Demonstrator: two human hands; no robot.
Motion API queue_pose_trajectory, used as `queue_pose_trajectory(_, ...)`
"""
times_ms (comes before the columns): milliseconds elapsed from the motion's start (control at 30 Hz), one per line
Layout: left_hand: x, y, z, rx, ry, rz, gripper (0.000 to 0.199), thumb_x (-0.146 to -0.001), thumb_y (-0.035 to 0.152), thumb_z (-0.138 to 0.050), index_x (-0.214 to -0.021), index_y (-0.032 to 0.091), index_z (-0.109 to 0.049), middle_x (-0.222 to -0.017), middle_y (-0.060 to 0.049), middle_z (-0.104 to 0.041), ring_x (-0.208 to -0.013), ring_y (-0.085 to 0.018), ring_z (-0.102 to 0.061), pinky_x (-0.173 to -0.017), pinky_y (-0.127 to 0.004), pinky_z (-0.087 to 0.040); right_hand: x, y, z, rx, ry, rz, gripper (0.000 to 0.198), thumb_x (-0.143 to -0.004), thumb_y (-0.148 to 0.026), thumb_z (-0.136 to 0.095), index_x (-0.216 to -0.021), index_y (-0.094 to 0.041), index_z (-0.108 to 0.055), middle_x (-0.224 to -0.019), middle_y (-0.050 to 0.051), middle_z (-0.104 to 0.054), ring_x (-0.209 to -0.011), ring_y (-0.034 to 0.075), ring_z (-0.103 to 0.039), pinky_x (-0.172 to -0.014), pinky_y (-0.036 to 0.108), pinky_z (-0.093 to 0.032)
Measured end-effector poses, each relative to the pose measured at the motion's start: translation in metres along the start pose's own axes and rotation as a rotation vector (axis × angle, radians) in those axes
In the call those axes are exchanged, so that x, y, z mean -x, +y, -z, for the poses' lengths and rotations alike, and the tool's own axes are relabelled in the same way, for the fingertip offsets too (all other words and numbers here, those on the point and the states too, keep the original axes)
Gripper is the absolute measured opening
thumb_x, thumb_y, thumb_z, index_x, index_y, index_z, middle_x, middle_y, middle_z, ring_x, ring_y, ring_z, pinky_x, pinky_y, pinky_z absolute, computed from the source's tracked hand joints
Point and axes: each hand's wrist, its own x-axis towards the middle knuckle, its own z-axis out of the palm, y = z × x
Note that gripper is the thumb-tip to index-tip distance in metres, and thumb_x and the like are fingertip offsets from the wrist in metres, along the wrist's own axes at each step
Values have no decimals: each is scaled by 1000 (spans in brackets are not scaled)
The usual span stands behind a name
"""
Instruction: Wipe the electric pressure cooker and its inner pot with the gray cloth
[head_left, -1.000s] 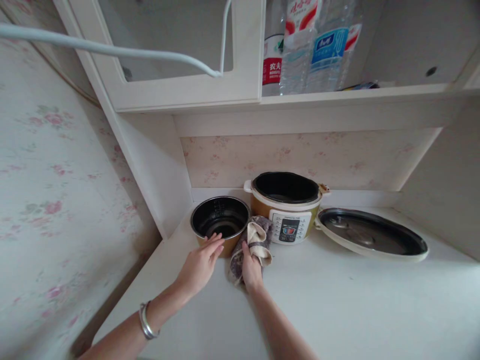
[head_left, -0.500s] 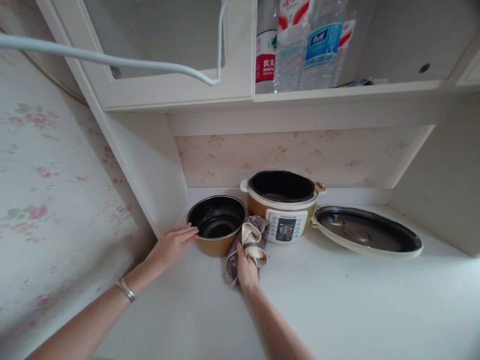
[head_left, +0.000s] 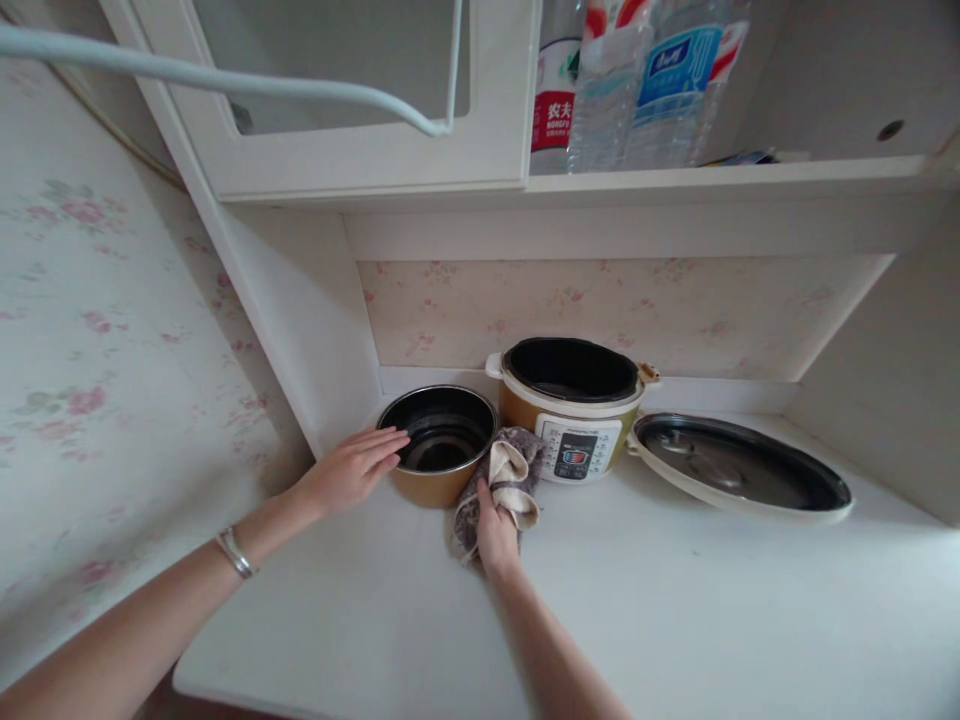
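A gold-sided inner pot (head_left: 433, 488) with a dark inside and level marks stands upright on the white counter. My left hand (head_left: 354, 468) lies at its left rim, fingers stretched out together and reaching over the edge; its thumb is hidden. Bunched in my right hand (head_left: 496, 535) is a purple-grey cloth (head_left: 517, 450) with a beige underside, pressed against or close by the pot's right wall. Just behind the cloth is the cooker body (head_left: 512, 408), white and gold, its top open and a control panel on its front.
The cooker's detached lid (head_left: 739, 470) lies inside-up on the counter (head_left: 637, 610) at the right. Overhead, a shelf (head_left: 720, 178) bears several plastic bottles (head_left: 611, 110) beside a cabinet door (head_left: 375, 160). A white cable (head_left: 225, 82) hangs across the upper left. The counter's near edge shows at lower left.
My left hand has moved right, its fingers now further over the pot's rim. My right hand keeps hold of the cloth with little movement. The view has shifted slightly.
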Motion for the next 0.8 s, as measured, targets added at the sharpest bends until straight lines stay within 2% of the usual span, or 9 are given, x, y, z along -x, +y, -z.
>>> queue_pose_trajectory(100,2,-37,-3,-29,-77,45,42,-97,42,-39,-127,24,-61,-130,-2,-62,-124,-19,-55,-109,-40,-42,0,2,-1,4,-10,-13,87,-84,-72,-36,-140,-6,-46,-148,13,-40,-144,26,-22,-119,35,-9)
queue_pose_trajectory(200,7,-42,-15,-44,-18,36,40,-97,42,-39,-120,24,-66,-124,-2,-65,-119,-19,-59,-109,-39,-42,0,6,-4,16,-1,60,82,-86,-69,-37,-140,-9,-46,-149,11,-38,-145,24,-18,-119,34,-5)
queue_pose_trajectory(267,9,-24,-22,-78,59,64,38,-97,42,-40,-116,24,-68,-120,-3,-68,-116,-21,-61,-105,-41,-46,1,8,-6,33,-3,121,78,-87,-67,-37,-142,-11,-45,-151,9,-36,-146,22,-14,-119,33,-1)
queue_pose_trajectory(367,8,18,-26,-110,141,157,34,-97,40,-42,-109,25,-70,-113,-3,-71,-109,-23,-65,-91,-37,-55,1,8,-7,66,-36,138,77,-88,-66,-36,-141,-10,-45,-150,10,-38,-146,22,-14,-119,34,0)
queue_pose_trajectory(467,2,51,-22,2,140,204,33,-97,39,-42,-106,25,-70,-103,-2,-75,-90,-20,-72,-78,-29,-58,1,7,-7,63,-22,145,76,-89,-65,-35,-142,-11,-45,-150,9,-37,-146,22,-16,-119,33,-1)
queue_pose_trajectory(533,-2,56,-16,118,112,157,35,-97,40,-41,-111,24,-69,-107,-2,-73,-91,-18,-71,-82,-28,-57,1,6,-6,42,3,169,73,-90,-64,-35,-142,-13,-45,-151,8,-37,-146,21,-16,-119,33,-1)
queue_pose_trajectory(600,-6,44,-10,168,75,86,38,-98,41,-39,-117,22,-67,-120,-3,-68,-107,-17,-66,-95,-30,-53,1,5,-5,25,10,187,71,-90,-63,-36,-141,-15,-46,-150,7,-39,-146,21,-16,-119,34,-2)
queue_pose_trajectory(667,-8,20,-4,127,32,57,42,-97,43,-39,-123,21,-64,-131,-4,-61,-121,-18,-57,-106,-36,-45,1,5,-5,15,3,183,70,-90,-62,-38,-141,-15,-47,-149,8,-41,-146,21,-16,-119,34,-2)
queue_pose_trajectory(800,-8,-32,-2,-3,-62,78,43,-95,47,-42,-122,23,-65,-130,-5,-61,-125,-22,-53,-111,-44,-38,0,7,-5,3,-3,168,74,-88,-65,-38,-140,-14,-47,-147,8,-43,-146,21,-14,-119,32,0)
